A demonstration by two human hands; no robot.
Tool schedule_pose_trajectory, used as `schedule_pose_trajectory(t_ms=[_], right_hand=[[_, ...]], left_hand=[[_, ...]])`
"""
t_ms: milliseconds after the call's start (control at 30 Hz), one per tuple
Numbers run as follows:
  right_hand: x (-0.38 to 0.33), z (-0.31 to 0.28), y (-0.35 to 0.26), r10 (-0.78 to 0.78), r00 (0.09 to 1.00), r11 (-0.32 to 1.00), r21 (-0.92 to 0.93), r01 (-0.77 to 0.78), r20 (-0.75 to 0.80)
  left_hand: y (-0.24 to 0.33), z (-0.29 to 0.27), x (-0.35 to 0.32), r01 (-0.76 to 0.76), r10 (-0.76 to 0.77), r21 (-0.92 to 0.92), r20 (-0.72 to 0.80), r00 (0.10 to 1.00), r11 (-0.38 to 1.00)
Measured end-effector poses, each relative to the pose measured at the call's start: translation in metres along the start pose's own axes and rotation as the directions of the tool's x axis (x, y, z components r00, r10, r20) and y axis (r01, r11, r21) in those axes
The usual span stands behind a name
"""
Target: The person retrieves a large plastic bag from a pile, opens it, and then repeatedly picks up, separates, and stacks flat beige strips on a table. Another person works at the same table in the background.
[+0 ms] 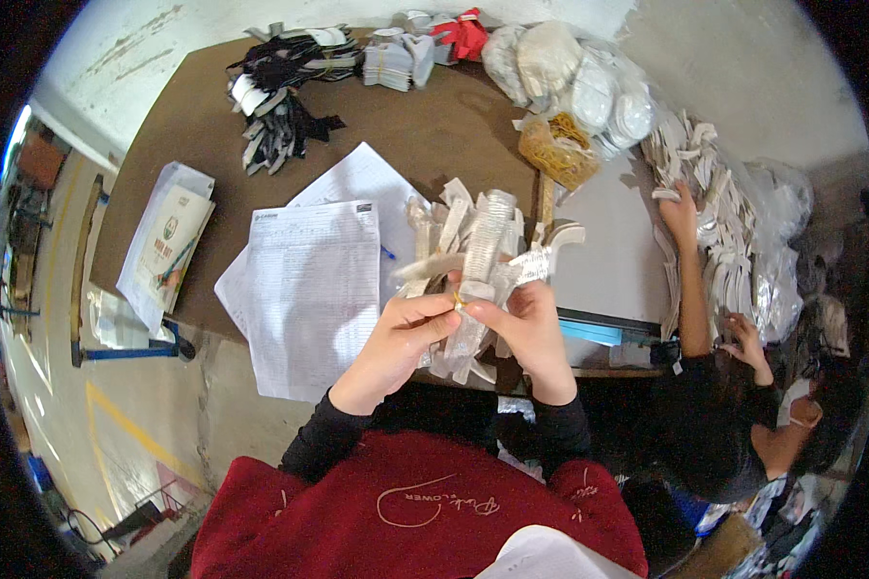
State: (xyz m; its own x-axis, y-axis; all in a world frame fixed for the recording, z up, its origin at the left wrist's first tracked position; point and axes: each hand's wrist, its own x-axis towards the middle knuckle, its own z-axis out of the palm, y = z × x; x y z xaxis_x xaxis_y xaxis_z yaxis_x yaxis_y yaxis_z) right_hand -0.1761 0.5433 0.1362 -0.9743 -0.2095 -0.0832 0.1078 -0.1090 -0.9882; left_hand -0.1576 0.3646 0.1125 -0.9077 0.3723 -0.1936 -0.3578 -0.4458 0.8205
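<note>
My left hand (396,343) and my right hand (523,326) meet over the table's near edge, both closed on a bundle of pale strap-shaped pieces (478,256) that stands upright between them. A thin yellow rubber band (457,301) shows at my fingertips where the two hands touch. More loose pale pieces (433,227) lie on the table just beyond the bundle.
Printed sheets (311,289) lie left of my hands on the brown table (434,125). Booklets (169,241), black pieces (280,96), white stacks (391,63), a bag of rubber bands (560,150) and plastic bags (589,82) sit farther back. A co-worker's hand (681,207) touches piled pale pieces (714,193) at right.
</note>
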Motion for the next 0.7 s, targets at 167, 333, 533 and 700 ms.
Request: schedule_pose_trajectory(t_ms=[167, 333, 533, 700], right_hand=[[-0.006, 0.009, 0.008, -0.456, 0.879, 0.889, -0.113, 0.444, -0.136], [-0.007, -0.003, -0.01, -0.622, 0.777, 0.769, -0.261, 0.583, -0.097], [0.031, -0.044, 0.019, -0.303, 0.934, 0.925, -0.294, 0.241, -0.19], [0.013, -0.121, 0.039, -0.545, 0.771, 0.557, -0.829, 0.038, -0.331]], left_hand=[[-0.013, -0.004, 0.002, 0.063, -0.075, -0.248, -0.038, 0.996, 0.967], [-0.016, 0.0, 0.007, -0.037, 0.011, -0.266, -0.098, 0.995, 0.963], [-0.006, 0.001, 0.004, 0.005, -0.041, -0.181, -0.196, 0.98, 0.984], [-0.003, -0.019, -0.001, -0.048, 0.007, -0.155, -0.26, 0.966, 0.987]])
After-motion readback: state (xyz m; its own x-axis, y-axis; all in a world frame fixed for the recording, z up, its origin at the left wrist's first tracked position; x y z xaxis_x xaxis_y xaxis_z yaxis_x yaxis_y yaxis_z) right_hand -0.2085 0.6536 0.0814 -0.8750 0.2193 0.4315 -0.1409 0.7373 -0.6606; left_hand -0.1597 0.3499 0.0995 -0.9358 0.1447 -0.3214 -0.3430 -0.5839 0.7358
